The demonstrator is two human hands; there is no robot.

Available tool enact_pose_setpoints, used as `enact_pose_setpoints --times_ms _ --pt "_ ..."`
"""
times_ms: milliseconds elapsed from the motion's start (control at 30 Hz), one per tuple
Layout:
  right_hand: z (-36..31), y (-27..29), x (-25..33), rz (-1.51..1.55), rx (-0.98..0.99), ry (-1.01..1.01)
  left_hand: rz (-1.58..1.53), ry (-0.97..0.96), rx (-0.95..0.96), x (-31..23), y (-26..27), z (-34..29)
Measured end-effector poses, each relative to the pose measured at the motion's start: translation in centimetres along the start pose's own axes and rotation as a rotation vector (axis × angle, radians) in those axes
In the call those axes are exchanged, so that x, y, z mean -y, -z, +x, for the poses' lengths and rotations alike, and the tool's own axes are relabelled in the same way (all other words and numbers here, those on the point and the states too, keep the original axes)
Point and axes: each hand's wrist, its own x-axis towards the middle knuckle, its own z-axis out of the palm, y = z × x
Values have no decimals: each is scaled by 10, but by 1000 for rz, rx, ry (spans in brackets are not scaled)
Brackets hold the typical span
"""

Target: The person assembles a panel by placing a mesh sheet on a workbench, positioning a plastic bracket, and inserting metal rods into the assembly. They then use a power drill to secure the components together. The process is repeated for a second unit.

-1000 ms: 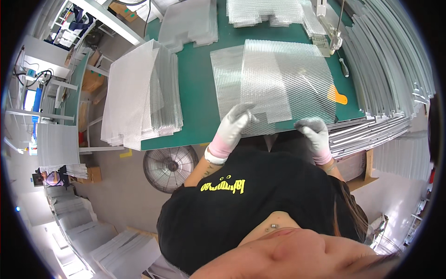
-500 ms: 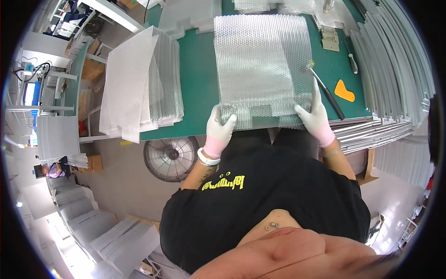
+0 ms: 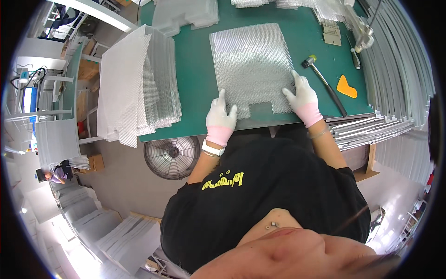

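A silvery mesh sheet point(image 3: 251, 60) with a notch in its near edge lies flat on the green tabletop, its layers lined up; how many are there I cannot tell. My left hand point(image 3: 220, 116), in a white glove with a pink cuff, rests at the sheet's near left edge, index finger pointing forward and thumb spread. At its near right edge is my right hand point(image 3: 302, 97), gloved alike, fingers stretched along the side and thumb apart on the mesh. To the right lies a mallet point(image 3: 325, 83) with a black grip and a yellow-and-black head.
A tall pile of mesh sheets point(image 3: 158, 83) stands at the left. Farther right are an orange scraper point(image 3: 346, 87), a screwdriver point(image 3: 356, 59) and a beige metal plate point(image 3: 331, 33). Stacked grey panels point(image 3: 395, 60) line the right side. A floor fan point(image 3: 173, 158) stands below the table's near edge.
The upper mesh has come down and toward me, now lying square and flat. My right hand has shifted left along its edge. The mallet head is uncovered.
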Motion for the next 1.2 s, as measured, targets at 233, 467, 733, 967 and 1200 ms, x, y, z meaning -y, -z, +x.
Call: enact_pose_setpoints --times_ms 233,467,733,967,1200 --pt "11 11 9 -21 21 18 -8 -24 -50 11 -3 2" --pt "3 -4 -2 -48 -21 38 25 -9 -28 3 -2 2" --pt "8 4 7 -98 86 -34 172 192 160 -15 16 11" --pt "50 28 -30 -145 27 259 339 -265 149 27 12 31" --pt "177 89 -192 -445 -19 -16 333 -323 275 11 24 4"
